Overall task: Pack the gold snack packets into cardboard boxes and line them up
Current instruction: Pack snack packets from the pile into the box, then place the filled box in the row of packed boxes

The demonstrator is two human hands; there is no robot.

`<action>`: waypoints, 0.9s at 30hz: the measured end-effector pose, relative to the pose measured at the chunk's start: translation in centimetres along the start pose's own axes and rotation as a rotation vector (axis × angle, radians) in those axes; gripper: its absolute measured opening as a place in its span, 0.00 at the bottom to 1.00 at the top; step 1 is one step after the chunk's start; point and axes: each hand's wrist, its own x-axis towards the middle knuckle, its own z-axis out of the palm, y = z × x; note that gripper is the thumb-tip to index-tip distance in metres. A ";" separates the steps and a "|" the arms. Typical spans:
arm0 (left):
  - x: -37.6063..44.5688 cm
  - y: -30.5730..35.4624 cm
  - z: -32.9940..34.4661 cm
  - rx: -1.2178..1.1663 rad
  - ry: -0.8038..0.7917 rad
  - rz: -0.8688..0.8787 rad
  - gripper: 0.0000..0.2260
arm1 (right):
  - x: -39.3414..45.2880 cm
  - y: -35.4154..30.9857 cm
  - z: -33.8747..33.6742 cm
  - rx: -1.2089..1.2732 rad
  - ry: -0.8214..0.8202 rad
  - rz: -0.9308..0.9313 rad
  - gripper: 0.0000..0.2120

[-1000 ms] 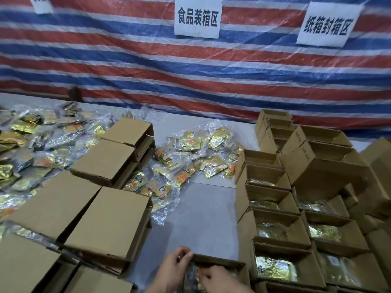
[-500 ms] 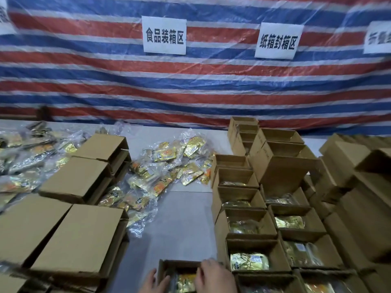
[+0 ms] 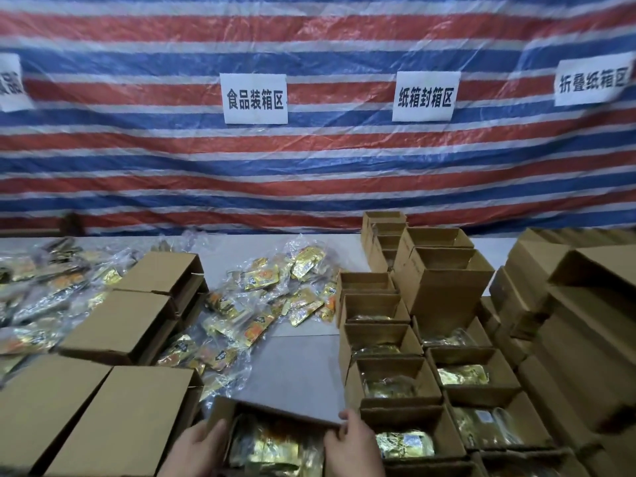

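An open cardboard box (image 3: pixel 220 411) sits at the near edge of the table with gold snack packets (image 3: pixel 265 449) inside it. My left hand (image 3: pixel 196 449) grips its left wall and my right hand (image 3: pixel 354 445) grips its right wall. To the right stand two rows of open boxes (image 3: pixel 389 370), each holding gold packets. A loose heap of gold packets in clear wrap (image 3: pixel 272 297) lies on the table behind the box. More packets (image 3: pixel 41 297) are piled at the far left.
Closed cardboard boxes (image 3: pixel 130 325) lie in stacks on the left. Empty open boxes (image 3: pixel 444 280) and stacked cartons (image 3: pixel 585 321) fill the right side. A striped red, white and blue tarp (image 3: pixel 309 166) with white paper signs hangs behind the grey table (image 3: pixel 296 370).
The view has tilted up and the box now sits more to the right, close beside the filled rows. Both hands have shifted from inside the box to its side walls.
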 end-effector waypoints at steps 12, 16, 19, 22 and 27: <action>2.6 19.6 4.0 -0.050 -0.139 0.210 0.13 | 5.6 -8.9 -12.8 0.152 0.231 -0.068 0.16; 3.2 24.4 9.3 0.130 -0.289 0.321 0.13 | 7.6 -7.3 -18.7 0.148 0.343 0.017 0.16; 3.3 26.4 14.6 0.221 -0.399 0.336 0.14 | 9.4 -4.8 -22.9 0.084 0.382 0.064 0.12; 3.4 27.3 19.9 0.238 -0.471 0.306 0.14 | 11.4 -2.1 -26.3 0.028 0.395 0.110 0.08; 4.1 28.3 27.0 0.090 -0.539 0.109 0.13 | 15.7 1.4 -29.9 0.050 0.393 0.197 0.07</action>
